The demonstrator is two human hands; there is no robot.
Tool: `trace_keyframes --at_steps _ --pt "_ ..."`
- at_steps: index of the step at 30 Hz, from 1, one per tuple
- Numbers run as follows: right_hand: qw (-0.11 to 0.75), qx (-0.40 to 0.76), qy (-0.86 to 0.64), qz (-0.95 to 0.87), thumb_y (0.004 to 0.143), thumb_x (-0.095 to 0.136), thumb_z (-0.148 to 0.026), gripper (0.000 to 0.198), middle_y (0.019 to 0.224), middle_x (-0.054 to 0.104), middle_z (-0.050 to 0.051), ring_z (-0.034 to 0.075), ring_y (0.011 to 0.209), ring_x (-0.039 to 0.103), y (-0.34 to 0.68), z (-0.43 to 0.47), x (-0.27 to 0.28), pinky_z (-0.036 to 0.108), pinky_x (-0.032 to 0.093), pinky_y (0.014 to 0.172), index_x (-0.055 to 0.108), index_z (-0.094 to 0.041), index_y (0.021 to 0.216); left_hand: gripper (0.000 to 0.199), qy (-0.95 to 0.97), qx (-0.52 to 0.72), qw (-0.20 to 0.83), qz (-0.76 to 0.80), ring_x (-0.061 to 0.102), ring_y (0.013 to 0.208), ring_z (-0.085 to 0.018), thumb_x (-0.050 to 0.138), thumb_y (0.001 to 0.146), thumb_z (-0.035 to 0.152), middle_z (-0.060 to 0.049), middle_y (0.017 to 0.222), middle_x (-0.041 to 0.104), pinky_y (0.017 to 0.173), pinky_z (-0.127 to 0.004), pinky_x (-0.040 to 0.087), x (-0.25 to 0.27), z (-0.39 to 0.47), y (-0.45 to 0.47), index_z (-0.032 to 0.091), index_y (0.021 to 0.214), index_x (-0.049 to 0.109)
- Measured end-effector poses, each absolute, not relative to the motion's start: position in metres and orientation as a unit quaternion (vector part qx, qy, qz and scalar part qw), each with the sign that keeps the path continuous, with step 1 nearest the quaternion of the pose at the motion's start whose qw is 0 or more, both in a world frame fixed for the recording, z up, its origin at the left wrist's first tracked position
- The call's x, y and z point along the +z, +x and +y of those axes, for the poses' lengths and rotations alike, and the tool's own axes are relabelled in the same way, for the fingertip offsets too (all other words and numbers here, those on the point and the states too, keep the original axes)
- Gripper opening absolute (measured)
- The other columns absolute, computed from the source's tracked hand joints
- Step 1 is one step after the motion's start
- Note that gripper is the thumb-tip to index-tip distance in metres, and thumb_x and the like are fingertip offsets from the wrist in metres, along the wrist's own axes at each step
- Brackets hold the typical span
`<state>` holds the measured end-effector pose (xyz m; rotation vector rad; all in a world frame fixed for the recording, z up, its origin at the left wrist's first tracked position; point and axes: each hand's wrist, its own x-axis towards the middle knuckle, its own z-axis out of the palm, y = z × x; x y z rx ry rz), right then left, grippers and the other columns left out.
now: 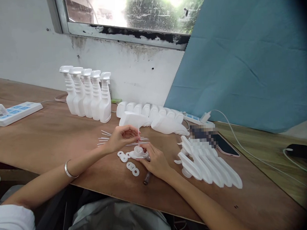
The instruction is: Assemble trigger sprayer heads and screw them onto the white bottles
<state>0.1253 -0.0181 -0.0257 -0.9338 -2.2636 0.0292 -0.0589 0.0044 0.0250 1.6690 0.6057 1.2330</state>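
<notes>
My left hand (124, 136) pinches a thin white dip tube (138, 131), which stands upright above a white spray trigger head (138, 154). The tube's lower end meets the round collar of that head; how deep it sits I cannot tell. Around the head's right side my right hand (156, 159) is closed, holding it low over the table. Several white washers (132, 167) lie just in front and to the left. More thin tubes (104, 138) are spread on the table behind my left wrist. Below my right hand lies a dark cylindrical thing (147, 178), partly hidden.
Several assembled spray bottles (88, 94) stand at the back left. White bottles (166, 123) lie in the middle back. Spray trigger heads (207, 163) are lined up at right, beside a phone (227, 145). Power strips (22, 111) and a cable (237, 141) flank the work area.
</notes>
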Motion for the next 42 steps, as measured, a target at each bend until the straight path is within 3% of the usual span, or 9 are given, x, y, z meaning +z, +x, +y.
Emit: trace_keyframes --at_steps 4,10,25,32,42 --pt "0.332 0.01 -0.36 -0.872 0.076 0.059 -0.03 0.032 0.091 0.06 0.006 0.019 0.08 0.058 0.125 -0.018 -0.025 0.032 0.049 0.069 0.047 -0.019 0.103 0.021 0.671 0.533 0.454 0.244 0.065 0.075 -0.017 0.067 0.07 0.024 -0.005 0.074 0.065 0.073 -0.032 0.054 0.026 0.004 -0.062 0.011 0.079 0.054" --pt "0.338 0.006 -0.355 -0.872 0.077 0.058 -0.031 0.034 0.095 0.06 0.006 0.019 0.083 0.059 0.126 -0.019 -0.025 0.032 0.049 0.071 0.047 -0.02 0.107 0.024 0.695 0.508 0.439 0.258 0.063 0.068 -0.014 0.068 0.069 0.027 -0.004 0.071 0.063 0.064 -0.026 0.054 0.023 0.006 -0.063 0.01 0.079 0.055" --pt "0.333 0.017 -0.356 -0.873 0.074 0.062 -0.025 0.037 0.096 0.059 0.005 0.019 0.085 0.058 0.126 -0.018 -0.027 0.033 0.049 0.072 0.045 -0.02 0.106 0.021 0.73 0.479 0.417 0.253 0.062 0.068 -0.012 0.064 0.072 0.024 -0.004 0.075 0.062 0.065 -0.025 0.051 0.019 0.009 -0.064 0.011 0.083 0.052" --pt "0.328 0.007 -0.362 -0.872 0.077 0.059 -0.031 0.032 0.09 0.058 0.005 0.02 0.08 0.057 0.125 -0.018 -0.027 0.033 0.048 0.067 0.045 -0.019 0.103 0.018 0.795 0.43 0.345 0.253 0.054 0.059 -0.008 0.065 0.07 0.025 -0.001 0.066 0.058 0.059 -0.021 0.047 0.016 0.011 -0.059 0.011 0.071 0.053" --pt "0.353 0.052 -0.355 -0.864 0.075 0.06 -0.025 0.027 0.09 0.057 0.006 0.02 0.081 0.056 0.123 -0.018 -0.027 0.033 0.048 0.07 0.044 -0.02 0.097 0.016 0.833 0.397 0.301 0.242 0.056 0.06 -0.009 0.064 0.07 0.023 -0.002 0.066 0.061 0.058 -0.02 0.047 0.019 0.012 -0.059 0.012 0.067 0.054"
